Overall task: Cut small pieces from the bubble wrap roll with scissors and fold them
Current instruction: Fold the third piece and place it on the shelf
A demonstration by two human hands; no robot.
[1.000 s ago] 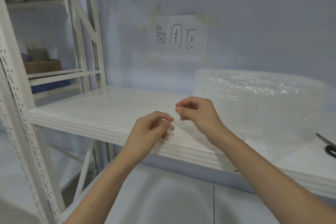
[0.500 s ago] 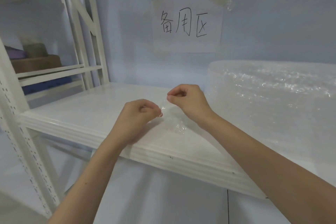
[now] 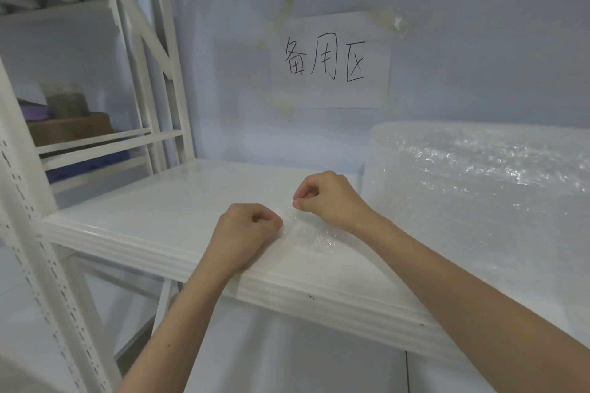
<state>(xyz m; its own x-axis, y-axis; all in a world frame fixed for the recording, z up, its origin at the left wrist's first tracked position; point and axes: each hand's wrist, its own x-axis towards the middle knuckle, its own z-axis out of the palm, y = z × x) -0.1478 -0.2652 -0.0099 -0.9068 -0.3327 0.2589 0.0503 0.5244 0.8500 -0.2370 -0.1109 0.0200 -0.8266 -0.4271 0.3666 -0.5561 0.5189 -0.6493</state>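
Two bare hands work over a white shelf (image 3: 153, 201), seen from above and behind. The left hand (image 3: 245, 233) is curled with its fingertips pinching one edge of a small clear piece of bubble wrap (image 3: 306, 233). The right hand (image 3: 329, 198) pinches the piece's far edge between thumb and forefinger. The piece lies low over the shelf between the two hands, near the front edge; it is see-through and hard to trace, so its folds cannot be made out. One large bubble wrap roll (image 3: 479, 195) lies on the shelf just right of the hands, cut off at the right edge. One taped paper sign (image 3: 332, 60) with three handwritten characters hangs on the wall. Blurred items sit on a second rack (image 3: 76, 124) at left.
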